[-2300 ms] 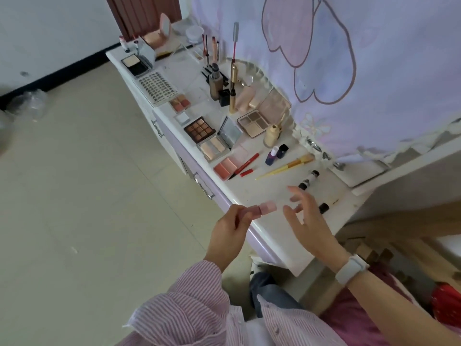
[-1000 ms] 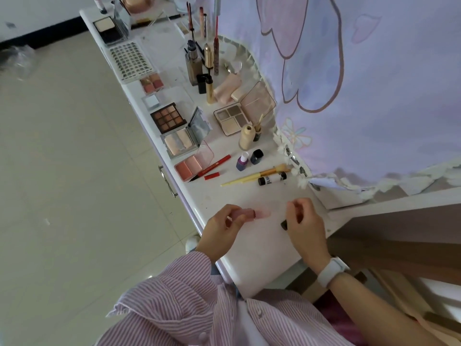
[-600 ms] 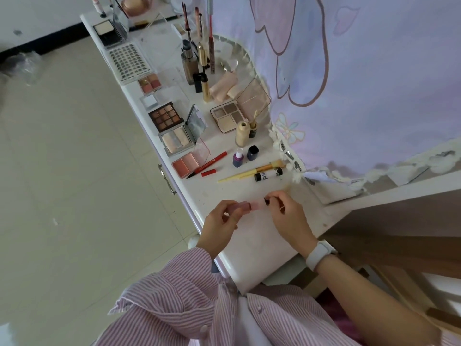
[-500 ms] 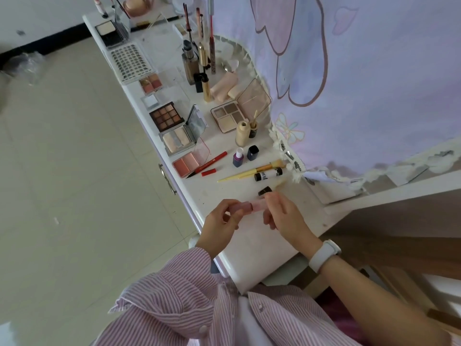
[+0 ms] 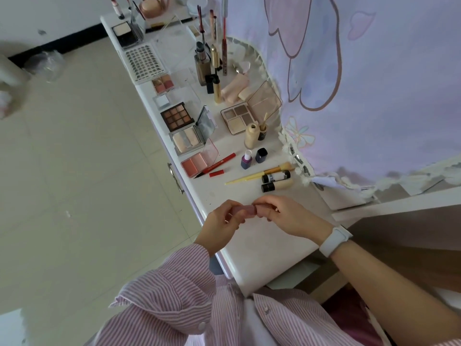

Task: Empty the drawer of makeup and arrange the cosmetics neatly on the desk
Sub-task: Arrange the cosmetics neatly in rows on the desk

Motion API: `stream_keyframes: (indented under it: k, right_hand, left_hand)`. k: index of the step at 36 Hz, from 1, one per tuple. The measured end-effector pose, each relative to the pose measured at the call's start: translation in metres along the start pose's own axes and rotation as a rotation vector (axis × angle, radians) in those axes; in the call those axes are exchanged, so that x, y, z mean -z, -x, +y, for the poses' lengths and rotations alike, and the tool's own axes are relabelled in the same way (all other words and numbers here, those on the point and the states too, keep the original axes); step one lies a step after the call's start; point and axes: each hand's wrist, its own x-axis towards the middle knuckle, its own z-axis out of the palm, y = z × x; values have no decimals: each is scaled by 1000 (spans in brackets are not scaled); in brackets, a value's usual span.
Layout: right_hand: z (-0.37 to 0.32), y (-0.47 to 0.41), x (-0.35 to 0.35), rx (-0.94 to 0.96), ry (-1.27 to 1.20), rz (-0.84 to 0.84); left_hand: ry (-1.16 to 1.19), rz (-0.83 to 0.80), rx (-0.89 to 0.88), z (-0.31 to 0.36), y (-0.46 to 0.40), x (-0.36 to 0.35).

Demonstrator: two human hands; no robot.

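Both hands' grip pinches a label-less pink tube.

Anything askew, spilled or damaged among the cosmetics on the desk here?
Nothing spilled or broken that I can see. Only oddity: the red liner pen lies uncapped, its red cap loose beside it. Both hands, left and right, hold a small pink tube.

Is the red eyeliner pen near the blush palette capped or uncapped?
Uncapped: the red eyeliner pen shows a bare dark tip, and its red cap lies separately beside it.
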Motion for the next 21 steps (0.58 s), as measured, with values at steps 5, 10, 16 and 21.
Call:
stream_keyframes:
  k: [5, 10, 16, 21]
  right_hand:
    - [-5, -5, 5, 51, 187, -9]
    - [-7, -8, 6, 91, 249, 26]
    - [-2, -10, 5, 314, 584, 84]
    - [7, -10, 10, 435, 647, 240]
  left_hand:
    - [63, -24, 97, -2, -3, 8]
    - [-120, -78, 78, 4, -7, 15]
    - [-447, -185, 15, 14, -11, 23]
    - [-327, -317, 168, 15, -12, 35]
